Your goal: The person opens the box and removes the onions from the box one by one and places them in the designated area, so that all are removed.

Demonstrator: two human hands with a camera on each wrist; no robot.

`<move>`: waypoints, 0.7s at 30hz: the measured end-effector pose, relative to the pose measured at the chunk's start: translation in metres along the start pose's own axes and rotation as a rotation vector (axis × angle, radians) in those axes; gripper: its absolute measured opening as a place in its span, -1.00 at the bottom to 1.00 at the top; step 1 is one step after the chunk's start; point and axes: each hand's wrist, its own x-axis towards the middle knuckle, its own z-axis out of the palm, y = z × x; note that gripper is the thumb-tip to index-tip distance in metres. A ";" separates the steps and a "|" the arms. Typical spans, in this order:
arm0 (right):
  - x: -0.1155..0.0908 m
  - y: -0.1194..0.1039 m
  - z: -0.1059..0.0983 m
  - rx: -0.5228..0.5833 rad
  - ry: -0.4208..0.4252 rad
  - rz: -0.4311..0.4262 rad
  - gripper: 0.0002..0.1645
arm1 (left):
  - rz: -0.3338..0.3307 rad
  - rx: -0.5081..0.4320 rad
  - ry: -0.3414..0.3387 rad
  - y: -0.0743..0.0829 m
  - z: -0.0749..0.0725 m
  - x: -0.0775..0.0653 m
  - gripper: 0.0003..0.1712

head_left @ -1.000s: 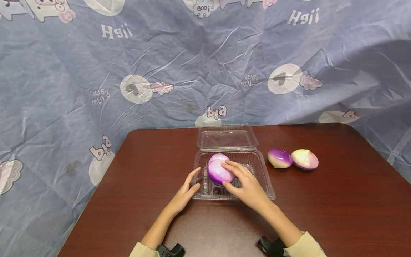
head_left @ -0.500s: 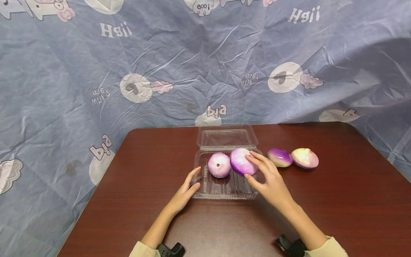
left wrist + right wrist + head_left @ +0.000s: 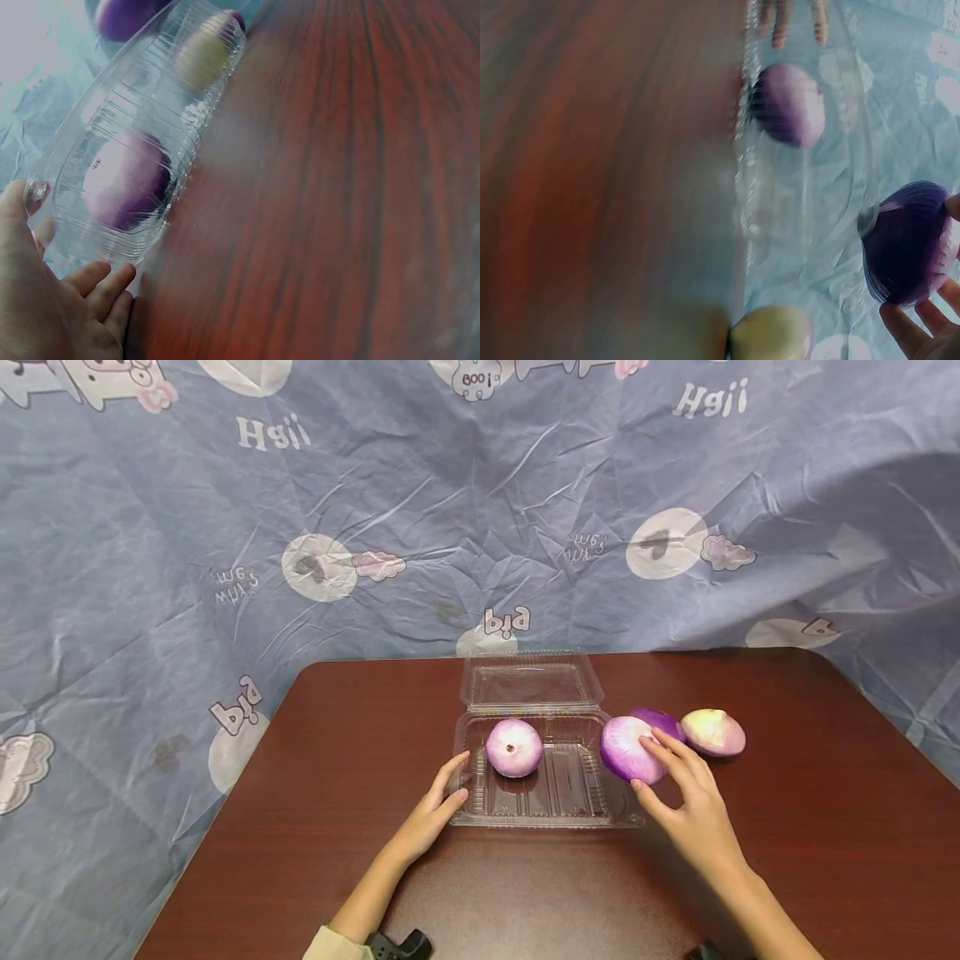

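A purple-and-white onion [image 3: 633, 752] is held between the thumb and fingers of my right hand [image 3: 693, 814], over the right side of a clear plastic clamshell container [image 3: 570, 814]. Inside the container, on the left, sits a second purple onion [image 3: 513, 748], its small brown root spot showing. My left hand [image 3: 427, 818] rests at the container's left edge, fingers fairly straight and touching it; the left wrist view shows its thumb [image 3: 13, 202] at the rim. The container's lid [image 3: 531, 683] lies open toward the back.
Right of the container, two more onions lie on the dark wooden table [image 3: 360, 718]: a purple one [image 3: 663, 721], partly hidden behind the held onion, and a cream-and-pink one [image 3: 714, 732]. A blue printed cloth [image 3: 420, 510] hangs behind the table.
My right hand has carried its onion rightward, from in front of the second onion to the container's right side, uncovering the one inside. The left hand has stayed put.
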 end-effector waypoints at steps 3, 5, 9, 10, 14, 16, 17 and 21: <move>-0.005 0.008 -0.006 -0.008 0.027 0.005 -0.28 | 0.003 -0.002 -0.001 0.000 0.000 0.001 -0.38; -0.007 0.012 -0.010 -0.009 0.045 0.015 -0.29 | 0.006 -0.005 -0.004 0.000 0.000 0.001 -0.38; -0.012 0.023 -0.016 -0.022 0.062 0.043 -0.32 | 0.007 -0.013 -0.014 0.002 0.000 0.001 -0.38; -0.014 0.026 -0.018 -0.027 0.063 0.054 -0.32 | 0.005 -0.012 -0.017 0.002 0.000 0.001 -0.38; -0.021 0.036 -0.020 -0.033 0.051 0.103 -0.34 | -0.001 -0.003 -0.017 0.003 0.000 0.001 -0.38; -0.025 0.040 -0.019 -0.034 0.032 0.141 -0.36 | -0.004 0.002 -0.014 0.002 0.000 0.001 -0.38; -0.027 0.041 -0.019 -0.040 0.013 0.165 -0.37 | -0.006 0.004 -0.013 0.002 0.000 0.001 -0.37; -0.032 0.045 -0.017 -0.050 -0.077 0.250 -0.39 | -0.005 -0.002 -0.004 -0.003 0.000 0.002 -0.38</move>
